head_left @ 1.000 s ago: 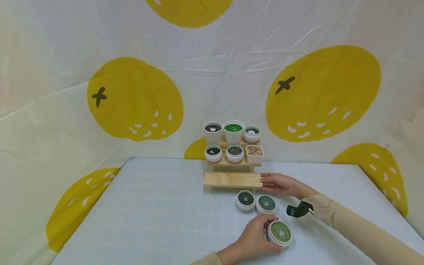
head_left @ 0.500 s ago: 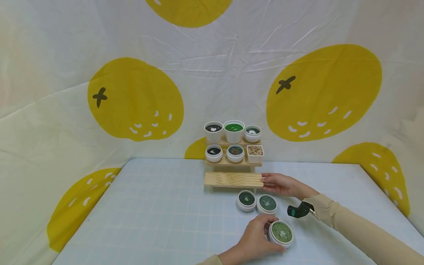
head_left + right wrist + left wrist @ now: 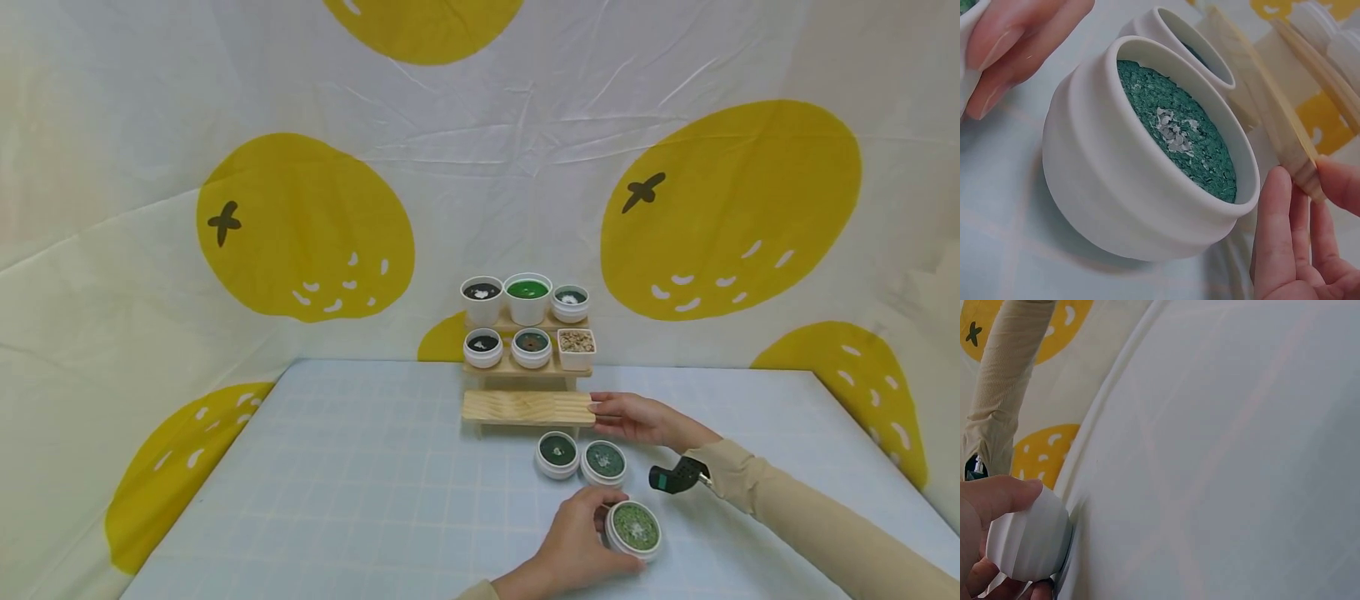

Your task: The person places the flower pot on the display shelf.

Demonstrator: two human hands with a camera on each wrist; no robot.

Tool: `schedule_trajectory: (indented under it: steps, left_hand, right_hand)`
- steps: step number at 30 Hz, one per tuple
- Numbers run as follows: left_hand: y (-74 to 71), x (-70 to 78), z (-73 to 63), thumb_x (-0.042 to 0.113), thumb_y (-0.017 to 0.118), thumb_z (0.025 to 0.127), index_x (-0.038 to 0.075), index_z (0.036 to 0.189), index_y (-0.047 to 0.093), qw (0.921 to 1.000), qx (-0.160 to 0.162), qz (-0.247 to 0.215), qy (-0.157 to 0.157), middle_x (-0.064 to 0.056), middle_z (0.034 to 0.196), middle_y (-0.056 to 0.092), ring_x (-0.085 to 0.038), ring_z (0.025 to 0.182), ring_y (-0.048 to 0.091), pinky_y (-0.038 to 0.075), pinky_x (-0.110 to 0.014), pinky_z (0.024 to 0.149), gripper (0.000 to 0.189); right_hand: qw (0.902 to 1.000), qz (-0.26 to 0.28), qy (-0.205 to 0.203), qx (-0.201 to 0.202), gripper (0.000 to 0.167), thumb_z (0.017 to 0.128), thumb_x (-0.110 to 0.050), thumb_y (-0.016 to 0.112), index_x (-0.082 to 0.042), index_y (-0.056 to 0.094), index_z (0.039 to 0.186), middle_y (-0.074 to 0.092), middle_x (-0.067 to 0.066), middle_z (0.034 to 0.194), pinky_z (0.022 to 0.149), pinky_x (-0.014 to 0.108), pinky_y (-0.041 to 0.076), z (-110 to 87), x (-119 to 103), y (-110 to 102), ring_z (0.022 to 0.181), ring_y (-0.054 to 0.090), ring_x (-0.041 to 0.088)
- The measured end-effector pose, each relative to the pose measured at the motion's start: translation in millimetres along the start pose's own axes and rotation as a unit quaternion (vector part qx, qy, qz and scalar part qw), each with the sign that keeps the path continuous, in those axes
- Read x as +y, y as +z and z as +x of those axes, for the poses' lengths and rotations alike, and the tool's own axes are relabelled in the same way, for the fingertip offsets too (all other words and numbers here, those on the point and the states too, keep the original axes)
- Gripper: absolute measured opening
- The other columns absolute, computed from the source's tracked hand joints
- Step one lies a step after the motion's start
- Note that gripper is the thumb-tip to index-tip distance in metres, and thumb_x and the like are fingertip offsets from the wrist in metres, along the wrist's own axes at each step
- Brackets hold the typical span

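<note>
My left hand (image 3: 573, 537) grips a small white pot (image 3: 633, 528) by its side, with fingers and thumb curled round it. Speckled light green stuff with a pale patch fills this pot. In the left wrist view its ribbed white wall (image 3: 1035, 540) shows close to the cloth. Farther back, my right hand (image 3: 637, 418) pinches the right end of the lowest plank (image 3: 525, 407) of a wooden tiered stand. The right wrist view shows the thumb over that plank's end and fingers beneath. Between the hands stand a white pot with dark teal filling (image 3: 1141, 187) and another dark green one (image 3: 557, 454).
On the stand's top tier sit three white containers, among them a bright green cup (image 3: 528, 298). The middle tier bears two round pots and a square dish of tan bits (image 3: 577, 348). A pale blue checked cloth (image 3: 337, 475) covers the table. Behind hangs a fruit-printed curtain (image 3: 480, 167).
</note>
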State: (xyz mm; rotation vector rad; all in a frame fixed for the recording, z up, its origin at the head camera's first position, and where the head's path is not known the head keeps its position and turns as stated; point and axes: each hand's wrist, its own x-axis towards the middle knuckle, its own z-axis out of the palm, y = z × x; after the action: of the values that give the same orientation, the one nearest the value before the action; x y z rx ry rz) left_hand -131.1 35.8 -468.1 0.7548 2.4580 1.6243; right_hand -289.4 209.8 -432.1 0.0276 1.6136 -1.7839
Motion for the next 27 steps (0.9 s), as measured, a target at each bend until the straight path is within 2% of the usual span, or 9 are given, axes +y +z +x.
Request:
schedule_trajectory:
  steps: [7,16,27]
  left_hand:
    - [-1.8,-1.0,-2.0,0.015,0.089,0.063,0.01,0.114,0.062,1.0,0.008,0.003,0.0,0.008,0.104,0.062,0.01,0.084,0.05,0.048,-0.009,0.071,0.057]
    - [-7.3,-4.1,-2.6,0.018,0.09,0.063,0.012,0.114,0.064,0.9996,0.01,-0.012,-0.024,0.012,0.101,0.061,0.01,0.083,0.05,0.049,-0.01,0.071,0.057]
    - [-10.8,-5.4,-3.0,0.015,0.09,0.061,0.011,0.113,0.065,0.9998,0.01,0.001,-0.018,0.011,0.1,0.061,0.01,0.083,0.049,0.049,-0.01,0.071,0.058]
  right_hand:
    - [1.0,-0.004,-0.001,0.004,0.07,0.098,-0.011,0.05,0.004,0.008,0.151,0.061,0.004,0.105,0.084,0.022,0.056,0.7,1,1,0.091,0.064,0.01]
    - [1.0,-0.002,-0.003,-0.001,0.069,0.098,-0.01,0.049,0.004,0.007,0.151,0.061,0.004,0.104,0.085,0.021,0.055,-0.5,1,2,0.092,0.063,0.01]
    - [1.0,0.004,-0.001,-0.002,0.07,0.098,-0.01,0.05,0.003,0.008,0.152,0.061,0.005,0.106,0.085,0.022,0.055,0.6,2,0,0.092,0.064,0.01]
